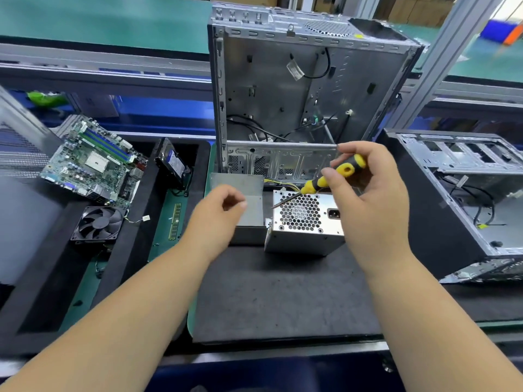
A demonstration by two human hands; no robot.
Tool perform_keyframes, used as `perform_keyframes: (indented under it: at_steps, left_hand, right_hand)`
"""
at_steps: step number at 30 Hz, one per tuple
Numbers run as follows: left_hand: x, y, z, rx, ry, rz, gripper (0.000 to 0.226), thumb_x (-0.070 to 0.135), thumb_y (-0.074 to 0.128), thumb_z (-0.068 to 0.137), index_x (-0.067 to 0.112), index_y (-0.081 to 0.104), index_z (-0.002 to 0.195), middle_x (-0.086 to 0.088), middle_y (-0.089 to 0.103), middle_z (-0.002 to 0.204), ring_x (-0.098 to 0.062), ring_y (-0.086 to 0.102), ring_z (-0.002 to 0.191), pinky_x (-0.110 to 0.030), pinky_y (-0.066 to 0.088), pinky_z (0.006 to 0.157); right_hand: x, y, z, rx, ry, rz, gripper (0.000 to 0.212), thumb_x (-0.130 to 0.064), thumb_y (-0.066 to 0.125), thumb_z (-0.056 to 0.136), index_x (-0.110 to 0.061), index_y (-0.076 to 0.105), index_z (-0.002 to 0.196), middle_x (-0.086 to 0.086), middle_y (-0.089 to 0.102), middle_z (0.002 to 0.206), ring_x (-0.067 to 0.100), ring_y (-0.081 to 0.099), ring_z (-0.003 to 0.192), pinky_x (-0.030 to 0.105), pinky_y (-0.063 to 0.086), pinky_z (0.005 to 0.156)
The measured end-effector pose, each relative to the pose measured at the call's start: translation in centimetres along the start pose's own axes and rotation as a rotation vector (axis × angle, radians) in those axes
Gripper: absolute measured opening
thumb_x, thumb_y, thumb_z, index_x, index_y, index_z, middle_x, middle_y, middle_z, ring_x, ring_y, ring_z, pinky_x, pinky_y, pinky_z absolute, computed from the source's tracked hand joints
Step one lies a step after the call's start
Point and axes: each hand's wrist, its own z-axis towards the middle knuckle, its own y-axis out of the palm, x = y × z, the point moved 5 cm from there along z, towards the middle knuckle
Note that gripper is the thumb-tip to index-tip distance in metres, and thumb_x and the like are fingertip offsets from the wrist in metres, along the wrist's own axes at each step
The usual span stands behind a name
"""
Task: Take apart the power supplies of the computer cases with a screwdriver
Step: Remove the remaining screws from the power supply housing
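Bright, even light; soft shadows; edges warped and blurred

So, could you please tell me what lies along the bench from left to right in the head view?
Motherboard → hard drive → left hand → power supply → right hand holding the screwdriver → second case lying on its side.
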Motion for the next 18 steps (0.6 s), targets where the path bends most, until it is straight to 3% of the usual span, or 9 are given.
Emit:
perform_keyframes:
  at_steps: [7,12,18]
  left_hand:
    - [-7.5,-9.1,0.1,0.094,-0.233,0.431,0.017,0.02,0.059,0.092,0.032,0.061,0.08,0.01,0.062,0.078,-0.007,0.056,0.071,-0.024,0.041,0.059]
    - [-11.2,-12.0,-0.9,0.059,-0.355,0.463,0.02,0.014,0.057,0.09,0.027,0.063,0.077,0.006,0.065,0.076,-0.024,0.064,0.079,-0.034,0.051,0.071]
    - [-13.4,-13.7,-0.5,0.013,-0.378,0.506,0.009,0.026,0.062,0.092,0.031,0.062,0.085,0.008,0.062,0.072,-0.015,0.061,0.072,-0.028,0.045,0.063]
  right_hand:
    - [0.6,3.3,-0.1,-0.008,0.163,0.272,0.033,-0.014,0.075,0.084,-0.033,0.059,0.106,-0.008,0.065,0.086,0.015,0.065,0.078,0.026,0.055,0.072]
    - [0.1,7.0,0.0,-0.046,0.191,0.318,0.025,-0.013,0.072,0.087,-0.031,0.062,0.101,-0.011,0.064,0.083,0.009,0.058,0.073,0.02,0.054,0.059]
    - [-0.8,10.3,0.6,-0.081,0.167,0.286,0.023,-0.017,0.068,0.092,-0.034,0.063,0.106,-0.008,0.063,0.088,0.013,0.059,0.077,0.033,0.058,0.06]
